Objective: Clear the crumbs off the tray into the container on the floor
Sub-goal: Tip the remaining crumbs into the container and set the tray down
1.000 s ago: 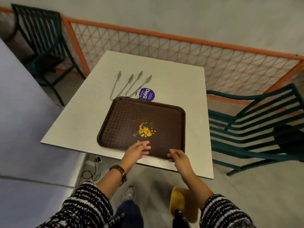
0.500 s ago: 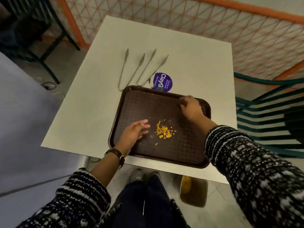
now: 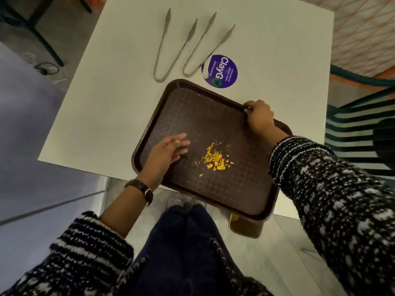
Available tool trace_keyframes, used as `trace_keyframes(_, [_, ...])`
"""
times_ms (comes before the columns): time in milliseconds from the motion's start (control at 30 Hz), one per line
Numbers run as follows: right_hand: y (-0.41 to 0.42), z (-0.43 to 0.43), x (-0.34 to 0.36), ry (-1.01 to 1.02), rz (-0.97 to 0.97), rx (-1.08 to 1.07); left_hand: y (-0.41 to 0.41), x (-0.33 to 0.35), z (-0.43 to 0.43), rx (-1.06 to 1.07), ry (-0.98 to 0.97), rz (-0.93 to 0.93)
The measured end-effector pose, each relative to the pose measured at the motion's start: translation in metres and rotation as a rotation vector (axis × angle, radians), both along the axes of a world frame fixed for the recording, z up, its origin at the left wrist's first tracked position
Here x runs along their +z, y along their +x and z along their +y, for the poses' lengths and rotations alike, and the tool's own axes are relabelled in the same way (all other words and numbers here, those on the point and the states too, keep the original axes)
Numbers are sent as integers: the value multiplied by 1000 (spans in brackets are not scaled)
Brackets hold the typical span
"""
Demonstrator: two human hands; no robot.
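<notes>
A dark brown tray (image 3: 198,107) lies on the white table (image 3: 119,99), turned at an angle, with its near right corner hanging past the table's front edge. Yellow crumbs (image 3: 214,159) sit in a small heap near the tray's middle. My right hand (image 3: 259,116) grips the tray's far right rim. My left hand (image 3: 165,151) rests flat inside the tray, fingers spread, just left of the crumbs. On the floor below the overhanging corner stands a yellowish container (image 3: 245,228), partly hidden by the tray.
Two metal tongs (image 3: 171,45) and a purple round sticker (image 3: 220,71) lie on the table beyond the tray. A green slatted chair (image 3: 359,129) stands at the right. My legs (image 3: 181,242) are under the table edge, left of the container.
The tray has turned and slid toward me, so its near corner now overhangs the table above the container. My right hand still holds the far rim; my left hand stays by the crumbs.
</notes>
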State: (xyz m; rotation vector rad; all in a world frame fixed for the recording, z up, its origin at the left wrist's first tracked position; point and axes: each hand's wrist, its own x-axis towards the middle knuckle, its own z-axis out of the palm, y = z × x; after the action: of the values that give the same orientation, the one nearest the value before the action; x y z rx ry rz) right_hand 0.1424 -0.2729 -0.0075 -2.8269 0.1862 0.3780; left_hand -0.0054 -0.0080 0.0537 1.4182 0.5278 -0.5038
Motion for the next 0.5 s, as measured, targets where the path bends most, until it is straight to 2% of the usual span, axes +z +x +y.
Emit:
trace_keyframes(233, [-102,-25,-3,2,-27,-227,-22,-8,5,-1,61,-30])
trace_keyframes(400, [-188,-57,-6,-22,-60,-338,-60,-10,4,164,217,-169])
trace_keyframes(500, [-235,-81,-7,-20,-72,-440,-91,-15,-7,201,244,-184])
